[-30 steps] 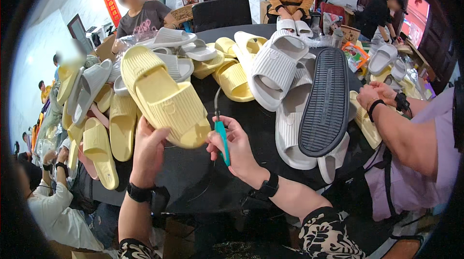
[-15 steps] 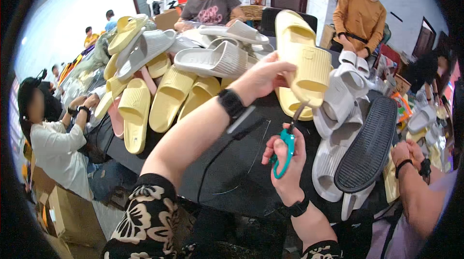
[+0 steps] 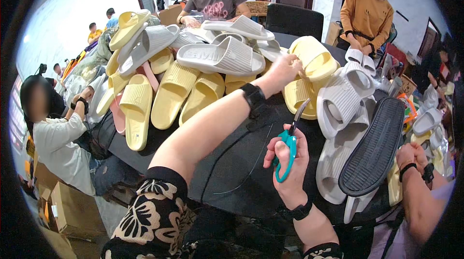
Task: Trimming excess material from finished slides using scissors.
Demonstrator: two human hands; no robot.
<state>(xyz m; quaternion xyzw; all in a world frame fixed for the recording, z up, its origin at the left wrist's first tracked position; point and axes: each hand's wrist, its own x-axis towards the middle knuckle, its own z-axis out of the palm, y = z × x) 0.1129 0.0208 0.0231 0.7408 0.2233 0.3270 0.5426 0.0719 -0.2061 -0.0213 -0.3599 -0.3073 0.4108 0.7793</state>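
My left hand (image 3: 282, 74) reaches forward, its fingers closed at the left edge of a yellow slide sandal (image 3: 321, 68). That sandal lies tilted over another yellow slide sandal (image 3: 296, 95) on the black table (image 3: 232, 162); its far side from the fingers is hidden. In my right hand (image 3: 292, 172) are scissors (image 3: 286, 155) with teal handles, dark blades pointing up toward the yellow pair. Just right of the blades lie grey slide sandals (image 3: 336, 107), and on them a black-soled sandal (image 3: 372, 148) rests sole up.
A heap of grey sandals (image 3: 220, 56) and yellow sandals (image 3: 174, 92) covers the table's left and back. A thin cord (image 3: 241, 184) lies nearer me. People sit or stand around: one at left (image 3: 58, 138), one behind the heap (image 3: 212, 5), one at back right (image 3: 367, 15); a co-worker's hands (image 3: 413, 157) are at right.
The yellow sandal in my left hand has come down from upright to lie tilted on the other yellow one. My right hand with the scissors has hardly moved.
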